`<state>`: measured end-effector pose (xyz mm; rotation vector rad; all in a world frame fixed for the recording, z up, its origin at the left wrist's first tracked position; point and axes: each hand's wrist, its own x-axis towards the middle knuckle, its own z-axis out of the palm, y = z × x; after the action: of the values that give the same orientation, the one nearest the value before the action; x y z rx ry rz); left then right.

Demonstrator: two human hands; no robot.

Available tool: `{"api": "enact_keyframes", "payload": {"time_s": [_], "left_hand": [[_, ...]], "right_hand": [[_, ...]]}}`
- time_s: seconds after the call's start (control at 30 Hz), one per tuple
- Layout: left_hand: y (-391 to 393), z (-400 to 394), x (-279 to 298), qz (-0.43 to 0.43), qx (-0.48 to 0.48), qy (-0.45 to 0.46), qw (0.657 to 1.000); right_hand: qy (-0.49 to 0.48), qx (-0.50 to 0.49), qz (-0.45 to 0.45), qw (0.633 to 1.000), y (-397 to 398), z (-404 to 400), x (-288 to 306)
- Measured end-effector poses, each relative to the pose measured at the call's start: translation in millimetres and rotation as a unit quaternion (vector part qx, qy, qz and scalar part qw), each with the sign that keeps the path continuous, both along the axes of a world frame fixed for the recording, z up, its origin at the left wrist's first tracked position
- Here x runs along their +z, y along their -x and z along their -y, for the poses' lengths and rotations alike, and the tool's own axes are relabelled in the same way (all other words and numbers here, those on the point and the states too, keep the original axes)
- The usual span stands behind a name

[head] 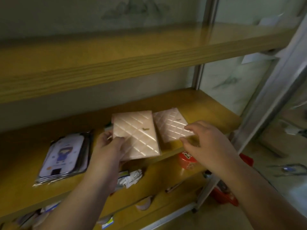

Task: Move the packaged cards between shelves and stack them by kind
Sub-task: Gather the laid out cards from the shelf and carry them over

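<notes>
left hand (109, 146): you grip the left pink pack (135, 136) at its near-left corner, thumb on top, fingers curled behind the edge
right hand (207, 143): fingers spread and half-curled, tips on the near edge of the right pink pack (171, 126); looks like touch, not a closed grip
key relation: right pack lies just ahead of your right fingertips, long axis running away from you and tilted a bit left; left pack sits parallel, its right edge touching or barely overlapping the right one, can't tell which
nearer hand: right for the right pack, left already has its own
middle shelf (207, 103): both pink packs near the front edge, plus a stack of cartoon cards (64, 155) in clear sleeves well to the left
lower shelf (157, 176): loose small packets (131, 177), a red tin (186, 161) under your right hand; rest too blurred
top shelf (116, 52): nothing readable on it
next, my guess: same kind, so slide one pink pack onto the other and square the edges
</notes>
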<state>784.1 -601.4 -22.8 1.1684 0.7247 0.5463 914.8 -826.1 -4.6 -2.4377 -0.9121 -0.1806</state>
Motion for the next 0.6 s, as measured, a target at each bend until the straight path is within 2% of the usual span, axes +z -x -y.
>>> {"api": "enact_keyframes", "payload": {"time_s": [0.23, 0.3, 0.4, 0.5, 0.53, 0.6], "left_hand": [[-93, 50, -2, -0.086, -0.048, -0.073, 0.993], [-104, 60, -3, -0.104, -0.058, -0.129, 0.985], [-110, 65, -7, -0.144, -0.048, -0.248, 0.957], [-119, 64, -9, -0.182, -0.046, -0.314, 0.931], [-122, 64, -11, -0.217, -0.064, -0.335, 0.915], [-124, 66, -10, -0.302, -0.111, -0.402, 0.857]], "right_hand": [[0.011, 0.021, -0.018, 1.0, -39, 54, -5], [0.005, 0.027, -0.025, 0.999, -45, 63, -7], [-0.003, 0.041, -0.035, 0.999, -54, 71, -9], [-0.013, 0.05, -0.045, 0.998, -64, 72, -8], [-0.018, 0.052, -0.046, 0.997, -67, 70, -8], [-0.024, 0.055, -0.05, 0.997, -73, 67, -10]]}}
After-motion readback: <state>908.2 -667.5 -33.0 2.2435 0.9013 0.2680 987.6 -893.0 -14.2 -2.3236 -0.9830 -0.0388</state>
